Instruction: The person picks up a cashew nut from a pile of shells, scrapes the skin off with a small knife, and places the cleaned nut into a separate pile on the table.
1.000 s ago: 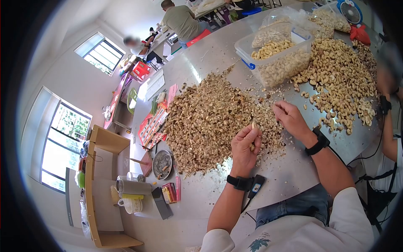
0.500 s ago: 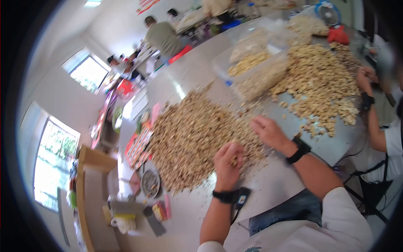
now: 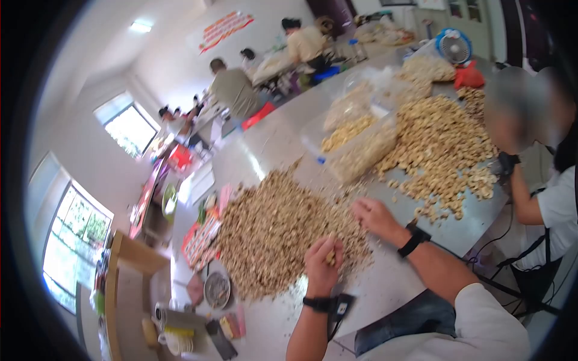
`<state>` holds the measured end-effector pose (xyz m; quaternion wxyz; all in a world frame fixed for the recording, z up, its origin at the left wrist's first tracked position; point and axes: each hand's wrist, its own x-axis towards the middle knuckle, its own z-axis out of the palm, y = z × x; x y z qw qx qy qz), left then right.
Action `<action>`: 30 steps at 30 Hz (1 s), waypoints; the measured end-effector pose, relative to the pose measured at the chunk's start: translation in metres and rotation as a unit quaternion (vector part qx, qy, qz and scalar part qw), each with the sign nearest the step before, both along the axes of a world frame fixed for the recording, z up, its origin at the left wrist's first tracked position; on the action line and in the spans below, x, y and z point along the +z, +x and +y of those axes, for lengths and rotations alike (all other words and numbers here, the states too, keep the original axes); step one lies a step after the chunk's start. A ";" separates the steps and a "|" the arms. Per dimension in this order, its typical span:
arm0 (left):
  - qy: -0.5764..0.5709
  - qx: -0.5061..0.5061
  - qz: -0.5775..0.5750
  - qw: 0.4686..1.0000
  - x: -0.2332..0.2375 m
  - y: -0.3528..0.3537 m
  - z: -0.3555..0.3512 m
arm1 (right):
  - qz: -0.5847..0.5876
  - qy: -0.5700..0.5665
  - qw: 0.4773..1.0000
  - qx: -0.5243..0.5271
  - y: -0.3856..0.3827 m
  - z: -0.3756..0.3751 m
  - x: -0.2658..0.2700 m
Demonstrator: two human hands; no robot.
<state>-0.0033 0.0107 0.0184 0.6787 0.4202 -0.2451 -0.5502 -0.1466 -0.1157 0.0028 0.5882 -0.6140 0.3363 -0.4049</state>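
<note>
A wide heap of small brown pieces (image 3: 271,228) lies on the grey metal table in front of me. At its near edge my left hand (image 3: 323,260) is curled closed around a few pale pieces, with a black band on the wrist. My right hand (image 3: 374,218), also with a wrist band, is over the heap's right edge with its fingers bent together; whatever they hold is too small to make out. Further right lies a pile of larger yellowish pieces (image 3: 433,138), beside a clear plastic tub (image 3: 361,157) with pale pieces and bags.
A round metal bowl (image 3: 217,290) stands left of the heap, near a printed red packet (image 3: 201,237). A blue fan (image 3: 453,46) and red bag (image 3: 469,75) are at the back. A co-worker's arm (image 3: 525,198) is at the right; other people sit further off.
The view has tilted up, so things sit lower in it. My right hand has moved slightly left over the heap's edge. The co-worker at the right has leaned in.
</note>
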 end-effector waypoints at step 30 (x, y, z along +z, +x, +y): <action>-0.038 -0.027 0.020 0.999 -0.002 0.004 -0.004 | 0.029 -0.069 0.997 0.034 -0.001 -0.001 0.001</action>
